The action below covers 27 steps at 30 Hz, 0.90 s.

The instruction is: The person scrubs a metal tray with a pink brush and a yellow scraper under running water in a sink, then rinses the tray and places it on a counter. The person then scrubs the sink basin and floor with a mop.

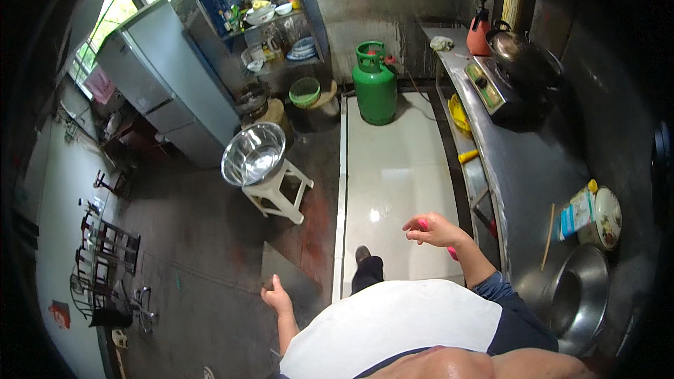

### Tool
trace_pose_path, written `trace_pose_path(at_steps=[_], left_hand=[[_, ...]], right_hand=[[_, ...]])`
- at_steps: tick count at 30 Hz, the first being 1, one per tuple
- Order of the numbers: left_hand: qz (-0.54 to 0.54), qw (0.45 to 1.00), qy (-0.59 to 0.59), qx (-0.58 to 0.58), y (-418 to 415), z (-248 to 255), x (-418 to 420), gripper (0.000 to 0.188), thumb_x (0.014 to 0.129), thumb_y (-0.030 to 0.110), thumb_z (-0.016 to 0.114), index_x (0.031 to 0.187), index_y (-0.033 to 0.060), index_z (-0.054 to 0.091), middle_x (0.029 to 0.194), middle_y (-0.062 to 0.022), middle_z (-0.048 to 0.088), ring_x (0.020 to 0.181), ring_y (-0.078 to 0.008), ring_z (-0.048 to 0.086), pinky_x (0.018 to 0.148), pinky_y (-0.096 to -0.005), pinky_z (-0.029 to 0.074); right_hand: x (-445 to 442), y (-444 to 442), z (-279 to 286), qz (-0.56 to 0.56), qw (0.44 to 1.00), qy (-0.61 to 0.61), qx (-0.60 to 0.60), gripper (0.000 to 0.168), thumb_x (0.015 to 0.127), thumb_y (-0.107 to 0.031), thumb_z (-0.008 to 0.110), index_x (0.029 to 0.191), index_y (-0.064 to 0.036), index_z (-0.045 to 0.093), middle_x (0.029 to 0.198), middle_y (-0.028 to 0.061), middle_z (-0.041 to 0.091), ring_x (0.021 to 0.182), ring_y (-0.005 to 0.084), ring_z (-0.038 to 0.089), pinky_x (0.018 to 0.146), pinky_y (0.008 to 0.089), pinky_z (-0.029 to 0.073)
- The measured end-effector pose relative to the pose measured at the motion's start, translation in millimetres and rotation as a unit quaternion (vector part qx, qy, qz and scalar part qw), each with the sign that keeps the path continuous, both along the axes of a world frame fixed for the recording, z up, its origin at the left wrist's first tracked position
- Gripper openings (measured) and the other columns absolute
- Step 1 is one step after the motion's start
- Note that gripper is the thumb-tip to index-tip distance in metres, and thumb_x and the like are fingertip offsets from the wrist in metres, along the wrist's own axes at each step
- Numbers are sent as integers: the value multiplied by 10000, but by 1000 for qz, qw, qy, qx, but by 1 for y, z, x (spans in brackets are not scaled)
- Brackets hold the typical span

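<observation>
My left hand (276,296) is low in the view, left of the white apron (400,316), thumb raised and the other fingers bent. Just beyond it a flat grey shape (287,273) shows against the dark floor; whether the hand touches it is unclear. Over the pale tiled strip, my right hand (433,229) has its fingers curled about a bright pink object (423,224). More pink shows below the wrist, and most of the object is hidden. A shiny metal basin (254,154) rests on a white plastic stool (279,195) ahead to the left.
Along the right runs a metal counter (542,168) with a gas stove (487,89), a wok, an orange spray bottle (478,34), a lidded pot (608,218) and a large metal bowl (579,295). A green gas cylinder (375,89) stands ahead. Shelves and a refrigerator (163,84) are at left.
</observation>
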<state>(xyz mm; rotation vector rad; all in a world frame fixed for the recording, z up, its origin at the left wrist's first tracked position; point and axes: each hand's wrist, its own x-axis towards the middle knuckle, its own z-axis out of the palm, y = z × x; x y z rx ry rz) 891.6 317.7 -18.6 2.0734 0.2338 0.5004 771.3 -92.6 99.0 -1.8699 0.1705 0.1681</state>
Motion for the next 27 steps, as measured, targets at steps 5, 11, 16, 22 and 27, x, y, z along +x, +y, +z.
trace_pose_path(at_steps=[5,11,16,22,27], left_hand=[[-130,991,24,-33,-92,11,102,253,756,127,625,909,-69,580,816,-181,626,713,-265,593,694,-356,455],[-483,862,-109,111,-226,77,197,216,753,55,540,960,67,601,887,-93,632,822,-259,597,760,-366,430],[-575,775,-201,167,-324,87,250,257,727,33,542,979,76,570,948,-76,622,848,-232,594,761,-410,421],[-618,722,-208,231,-440,76,308,332,708,29,537,1035,88,530,958,-59,611,873,-210,587,769,-443,416],[-650,651,-103,378,-533,125,350,753,624,258,735,1260,110,361,1253,-165,392,1142,-311,407,866,-488,359]], right_hand=[[95,-36,-10,-7,1000,22,7,234,824,-164,573,968,20,583,775,68,621,651,125,565,611,255,474],[213,-59,-10,-36,998,45,28,354,841,-322,548,925,19,591,801,79,633,635,127,578,619,270,476],[275,-95,20,-137,975,92,146,397,827,-397,552,863,-2,580,819,81,635,690,119,592,553,235,406],[331,-188,-13,-316,918,35,237,204,782,-222,526,788,-21,560,743,96,619,637,215,639,391,199,288],[366,-293,-20,-353,907,-20,229,180,714,-174,568,670,0,545,601,55,564,535,170,578,438,267,413]])
